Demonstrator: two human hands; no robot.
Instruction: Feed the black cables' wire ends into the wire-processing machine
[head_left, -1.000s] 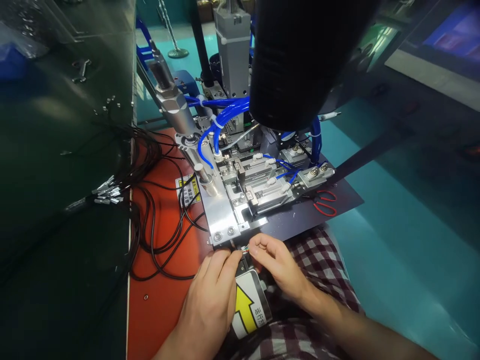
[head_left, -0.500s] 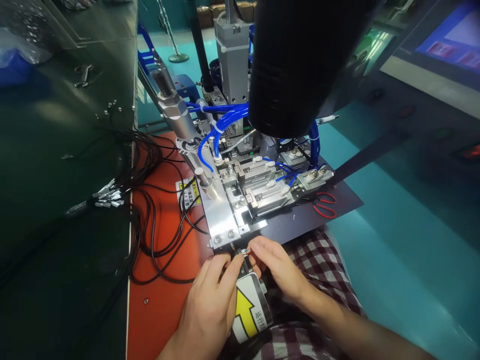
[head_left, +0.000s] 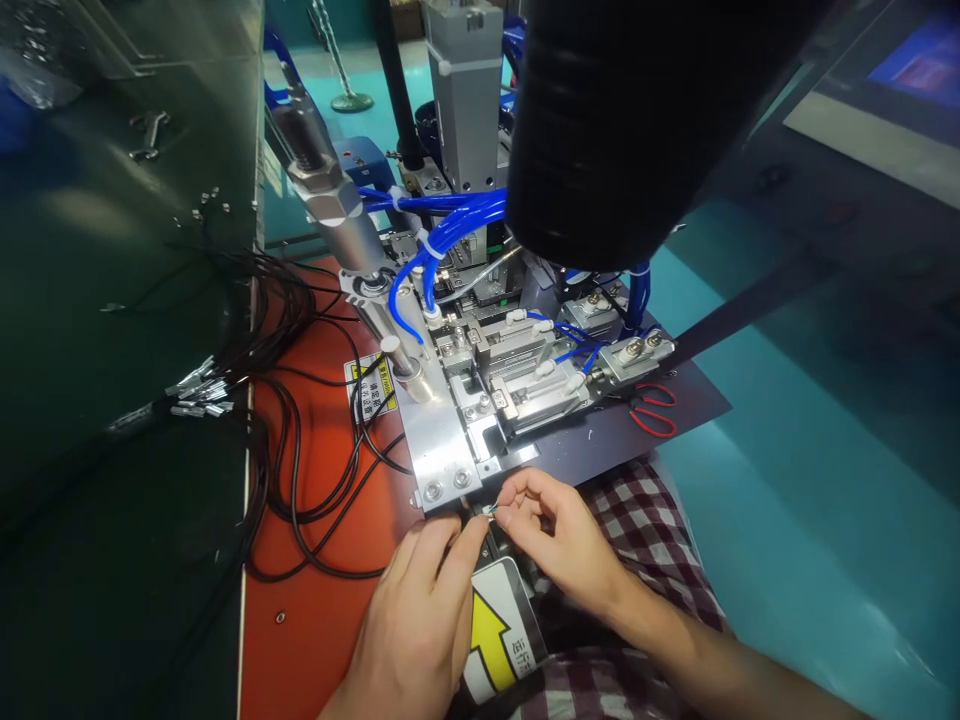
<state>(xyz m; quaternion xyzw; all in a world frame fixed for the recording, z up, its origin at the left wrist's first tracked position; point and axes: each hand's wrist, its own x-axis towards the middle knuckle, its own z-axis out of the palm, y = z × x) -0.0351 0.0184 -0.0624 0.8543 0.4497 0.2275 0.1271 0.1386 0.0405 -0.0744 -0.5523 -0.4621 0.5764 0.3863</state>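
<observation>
By the machine's front plate [head_left: 442,445], my L hand [head_left: 420,605] and R hand [head_left: 555,530] pinch fine wires [head_left: 491,513], not yet let go, so this pc. looks unfinished. Silver-tipped black cables [head_left: 201,390] lie at left; can't tell if they're done or waiting, nor qty.

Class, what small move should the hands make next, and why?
Perhaps the right hand should separate the thin wires while the left hand steadies them: they show close together, the left seems to pinch them, and the right's fingers are alongside.
</observation>
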